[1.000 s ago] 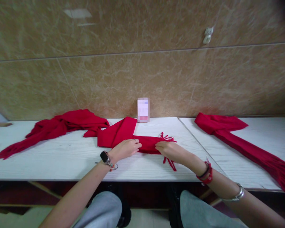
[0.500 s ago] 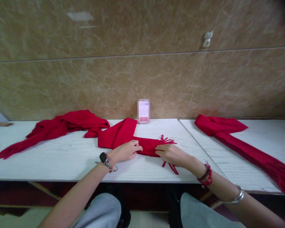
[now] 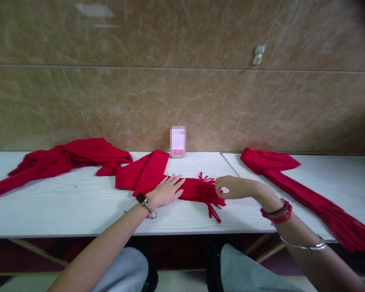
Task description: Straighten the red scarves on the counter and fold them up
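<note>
A red scarf (image 3: pixel 149 172) lies folded in the middle of the white table, its fringed end pointing right. My left hand (image 3: pixel 166 190) rests flat on the scarf near the fold, fingers spread. At the fringe, my right hand (image 3: pixel 228 187) is bent down with thumb and fingers pinched together on the fringe's right edge. Several fringe strands fan out to the left of and below its fingertips.
A crumpled red scarf (image 3: pixel 69 156) lies at the left. Another red scarf (image 3: pixel 304 192) stretches across the right side to the front edge. A blurred phone-like object (image 3: pixel 178 142) stands against the marble wall (image 3: pixel 134 105). The white table (image 3: pixel 63 211) has a seam right of centre.
My left hand has flattened and spread its fingers on the scarf. My right hand has moved right, off the scarf's body to the fringe tips. The view has shifted slightly.
</note>
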`<state>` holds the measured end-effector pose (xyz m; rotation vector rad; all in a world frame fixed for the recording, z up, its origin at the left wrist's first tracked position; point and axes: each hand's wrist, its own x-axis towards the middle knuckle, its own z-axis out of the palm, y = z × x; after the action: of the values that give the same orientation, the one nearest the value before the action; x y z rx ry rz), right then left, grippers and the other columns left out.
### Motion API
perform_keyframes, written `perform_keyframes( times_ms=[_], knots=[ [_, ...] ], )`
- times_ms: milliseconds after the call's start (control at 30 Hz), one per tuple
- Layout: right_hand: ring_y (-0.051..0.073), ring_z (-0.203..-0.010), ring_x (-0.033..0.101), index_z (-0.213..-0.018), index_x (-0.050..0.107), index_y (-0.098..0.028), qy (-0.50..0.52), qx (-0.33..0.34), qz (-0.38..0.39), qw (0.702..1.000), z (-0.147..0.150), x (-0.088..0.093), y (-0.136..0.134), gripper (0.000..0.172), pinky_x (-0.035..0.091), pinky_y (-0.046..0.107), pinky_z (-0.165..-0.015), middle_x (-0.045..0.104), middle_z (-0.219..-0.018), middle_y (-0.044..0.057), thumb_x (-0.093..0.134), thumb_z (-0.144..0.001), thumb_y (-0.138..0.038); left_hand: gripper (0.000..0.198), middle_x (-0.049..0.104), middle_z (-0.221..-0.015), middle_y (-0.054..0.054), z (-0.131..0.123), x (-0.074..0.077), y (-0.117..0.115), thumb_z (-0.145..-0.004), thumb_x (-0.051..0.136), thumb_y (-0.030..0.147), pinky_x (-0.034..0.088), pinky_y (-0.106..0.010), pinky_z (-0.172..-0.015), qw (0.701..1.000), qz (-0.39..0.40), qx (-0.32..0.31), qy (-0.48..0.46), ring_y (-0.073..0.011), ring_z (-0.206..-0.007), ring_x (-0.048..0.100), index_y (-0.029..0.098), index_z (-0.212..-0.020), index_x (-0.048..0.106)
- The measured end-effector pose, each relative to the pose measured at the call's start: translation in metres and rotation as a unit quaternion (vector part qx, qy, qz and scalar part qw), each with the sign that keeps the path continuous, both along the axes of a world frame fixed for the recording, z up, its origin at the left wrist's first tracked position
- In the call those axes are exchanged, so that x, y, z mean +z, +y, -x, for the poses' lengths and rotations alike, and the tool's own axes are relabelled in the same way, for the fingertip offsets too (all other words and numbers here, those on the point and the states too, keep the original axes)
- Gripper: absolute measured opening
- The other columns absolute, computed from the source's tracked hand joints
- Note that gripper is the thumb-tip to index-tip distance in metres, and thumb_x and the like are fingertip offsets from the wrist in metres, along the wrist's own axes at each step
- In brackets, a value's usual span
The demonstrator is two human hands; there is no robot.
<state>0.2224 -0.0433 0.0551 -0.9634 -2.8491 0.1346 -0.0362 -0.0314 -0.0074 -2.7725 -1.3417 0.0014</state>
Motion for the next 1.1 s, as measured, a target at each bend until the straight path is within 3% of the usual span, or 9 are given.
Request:
perform_keyframes(
  times_ms=[133,233,333,467,633,767,933,1000,1100],
  knots=[
    [0.017,-0.081,0.054,-0.079,0.060,-0.016,0.108,0.023,-0.048,0.993,0.010,0.007,0.006,0.012,0.044,0.032,-0.078,0.061,-0.083,0.006,0.048,-0.077,-0.015,0.047,0.026,-0.144,-0.012,0.000,0.002,0.000,-0.093,0.028,0.035,0.022,-0.041,-0.104,1.000,0.000,0.004,-0.002,-0.0235,-0.133,0.021,0.016,-0.135,0.030],
    [0.016,-0.075,0.052,-0.076,0.058,-0.016,0.062,0.106,-0.015,0.992,0.033,-0.016,0.009,0.011,0.044,0.030,-0.073,0.059,-0.077,0.005,0.050,-0.071,-0.010,0.046,0.028,-0.143,-0.012,0.000,0.002,0.000,-0.093,0.028,0.034,0.022,-0.040,-0.104,1.000,-0.011,0.004,-0.004,-0.0222,-0.132,0.023,0.016,-0.135,0.031],
    [0.017,-0.078,0.051,-0.078,0.056,-0.016,0.039,0.124,-0.018,0.991,0.033,-0.042,0.006,0.017,0.043,0.030,-0.074,0.057,-0.080,0.006,0.048,-0.066,-0.007,0.046,0.029,-0.143,-0.012,0.000,-0.001,0.000,-0.092,0.029,0.034,0.022,-0.041,-0.104,1.000,-0.028,0.003,-0.005,-0.0223,-0.132,0.025,0.015,-0.135,0.032],
    [0.017,-0.081,0.052,-0.076,0.054,-0.017,-0.009,0.076,-0.010,0.997,-0.025,-0.053,-0.005,0.024,0.043,0.029,-0.075,0.056,-0.083,0.006,0.043,-0.062,-0.002,0.046,0.032,-0.142,-0.012,0.000,-0.005,0.002,-0.091,0.031,0.034,0.022,-0.041,-0.105,0.999,-0.045,0.002,-0.013,-0.0224,-0.131,0.027,0.015,-0.133,0.035],
    [0.016,-0.077,0.054,-0.071,0.054,-0.018,0.025,-0.021,0.009,0.999,-0.088,-0.023,-0.013,0.020,0.044,0.028,-0.070,0.057,-0.080,0.005,0.044,-0.066,-0.002,0.046,0.037,-0.139,-0.012,-0.003,-0.006,0.003,-0.090,0.034,0.033,0.024,-0.042,-0.104,0.998,-0.057,0.005,-0.038,-0.0245,-0.129,0.030,0.016,-0.132,0.037],
    [0.018,-0.083,0.053,-0.081,0.056,-0.018,0.123,0.032,-0.029,0.991,-0.038,-0.011,0.013,0.013,0.044,0.033,-0.077,0.060,-0.083,0.006,0.046,-0.076,-0.011,0.044,0.036,-0.140,-0.012,-0.008,-0.004,-0.001,-0.089,0.032,0.026,0.023,-0.038,-0.105,0.994,-0.084,-0.038,-0.052,-0.0227,-0.131,0.027,0.014,-0.131,0.037],
    [0.017,-0.075,0.051,-0.076,0.055,-0.016,0.070,0.082,-0.019,0.994,0.037,-0.041,0.055,0.010,0.044,0.031,-0.073,0.058,-0.078,0.006,0.048,-0.070,-0.011,0.044,0.034,-0.140,-0.013,-0.009,-0.007,-0.001,-0.090,0.028,0.026,0.022,-0.035,-0.105,0.994,-0.082,-0.047,-0.047,-0.0203,-0.131,0.027,0.012,-0.131,0.035],
    [0.017,-0.074,0.051,-0.079,0.056,-0.015,0.048,0.075,-0.017,0.996,0.030,-0.054,0.058,0.014,0.044,0.030,-0.071,0.058,-0.078,0.006,0.047,-0.069,-0.011,0.044,0.033,-0.141,-0.012,-0.008,-0.009,0.000,-0.090,0.029,0.025,0.021,-0.036,-0.106,0.995,-0.074,-0.047,-0.048,-0.0200,-0.131,0.027,0.012,-0.132,0.034],
    [0.016,-0.073,0.051,-0.085,0.058,-0.015,0.035,0.037,-0.010,0.999,-0.016,-0.059,0.046,0.020,0.043,0.029,-0.068,0.059,-0.079,0.006,0.045,-0.069,-0.011,0.046,0.033,-0.141,-0.013,-0.008,-0.010,0.001,-0.089,0.030,0.025,0.021,-0.038,-0.106,0.996,-0.054,-0.042,-0.056,-0.0209,-0.131,0.026,0.011,-0.132,0.033]
  ],
)
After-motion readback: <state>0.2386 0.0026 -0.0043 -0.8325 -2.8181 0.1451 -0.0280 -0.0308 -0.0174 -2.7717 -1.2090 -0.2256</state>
